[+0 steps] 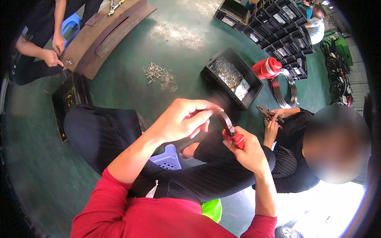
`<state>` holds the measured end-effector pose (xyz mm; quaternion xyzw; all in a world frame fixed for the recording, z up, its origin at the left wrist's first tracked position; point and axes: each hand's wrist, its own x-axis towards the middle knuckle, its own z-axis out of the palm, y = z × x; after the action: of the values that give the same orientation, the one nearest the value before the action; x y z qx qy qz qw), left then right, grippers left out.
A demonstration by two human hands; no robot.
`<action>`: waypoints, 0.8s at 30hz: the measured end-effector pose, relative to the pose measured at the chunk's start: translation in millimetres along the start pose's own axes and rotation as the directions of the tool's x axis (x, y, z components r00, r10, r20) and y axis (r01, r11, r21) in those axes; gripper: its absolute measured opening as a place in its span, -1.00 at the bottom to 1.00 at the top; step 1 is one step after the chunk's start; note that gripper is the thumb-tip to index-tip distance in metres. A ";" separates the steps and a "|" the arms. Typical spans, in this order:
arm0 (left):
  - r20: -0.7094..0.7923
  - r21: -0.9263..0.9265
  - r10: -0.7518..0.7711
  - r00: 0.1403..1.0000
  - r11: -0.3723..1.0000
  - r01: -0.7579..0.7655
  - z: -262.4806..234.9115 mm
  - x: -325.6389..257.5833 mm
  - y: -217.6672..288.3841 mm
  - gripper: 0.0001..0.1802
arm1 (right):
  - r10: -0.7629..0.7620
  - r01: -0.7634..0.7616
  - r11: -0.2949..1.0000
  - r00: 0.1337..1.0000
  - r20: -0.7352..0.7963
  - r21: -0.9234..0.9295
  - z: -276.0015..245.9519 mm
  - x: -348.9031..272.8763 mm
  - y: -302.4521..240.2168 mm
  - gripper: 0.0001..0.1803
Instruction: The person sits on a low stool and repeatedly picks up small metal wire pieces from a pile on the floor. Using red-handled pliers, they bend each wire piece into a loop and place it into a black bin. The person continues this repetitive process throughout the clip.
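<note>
Our right hand (pixel 248 150) gripped the red-handled pliers (pixel 230 129), while our left hand (pixel 184 119), at nine o'clock, pinched at their jaws.

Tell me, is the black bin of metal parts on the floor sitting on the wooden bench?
No, the black bin sits directly on the green floor, well apart from the wooden bench at the upper left.
</note>
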<state>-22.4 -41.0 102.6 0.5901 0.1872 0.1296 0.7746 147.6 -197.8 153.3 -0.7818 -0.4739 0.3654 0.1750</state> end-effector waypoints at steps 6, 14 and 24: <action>-0.120 0.280 0.195 0.973 0.947 -0.156 14.2 -6.4 -7.4 -0.73 | -0.046 0.043 0.999 0.993 -0.108 -0.032 9.1 2.4 7.9 -0.78; -0.187 0.368 0.290 0.938 0.906 -0.207 18.8 -6.6 -15.1 -0.75 | 0.052 -0.058 0.992 0.997 0.054 0.113 8.0 3.4 9.8 -0.75; -0.137 0.207 0.203 0.970 0.963 -0.172 18.1 -10.7 -9.7 -0.73 | 0.030 -0.096 0.964 0.966 0.258 0.249 2.5 0.4 15.2 -0.74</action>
<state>-24.1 -63.7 98.9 0.6658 0.2026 0.2298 0.6804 155.2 -205.0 142.0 -0.7143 -0.4152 0.5258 0.2024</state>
